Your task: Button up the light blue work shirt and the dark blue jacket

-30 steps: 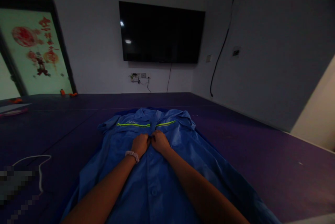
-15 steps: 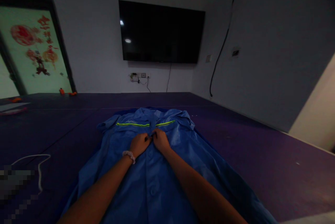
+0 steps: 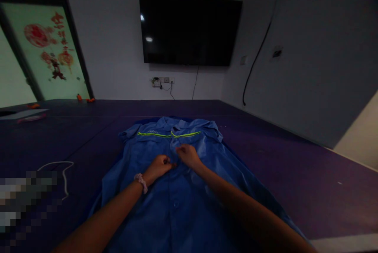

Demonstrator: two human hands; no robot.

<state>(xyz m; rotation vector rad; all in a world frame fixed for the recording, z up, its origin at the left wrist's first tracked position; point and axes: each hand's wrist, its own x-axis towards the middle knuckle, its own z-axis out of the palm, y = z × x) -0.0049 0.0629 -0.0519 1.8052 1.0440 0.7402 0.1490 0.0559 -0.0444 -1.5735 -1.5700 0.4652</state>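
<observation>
A blue work shirt [image 3: 153, 213] with a collar, short sleeves and yellow-green chest stripes is spread out front side up, its collar at the far end. At the button placket, my left hand [image 3: 159, 168], with a pale scrunchie [image 3: 141, 182] on its wrist, has its fingers curled and its thumb on the fabric. Slightly farther up and to the right, my right hand [image 3: 189, 155] is closed in a pinch at the front edge. A button [image 3: 176, 204] shows lower on the placket. My fingers hide the fabric they grip.
The shirt lies on a wide purple surface [image 3: 280, 174]. To the left are a white cable [image 3: 65, 178] and a blurred-out object [image 3: 23, 198]. Orange items [image 3: 90, 100] stand near the door. A television [image 3: 189, 28] hangs on the far wall, and a black cable [image 3: 256, 58] runs down the right wall.
My hands have moved apart: the left came down along the placket, the right went slightly right. The front edge by the right-hand stripe looks shifted. The whole view has tilted a little.
</observation>
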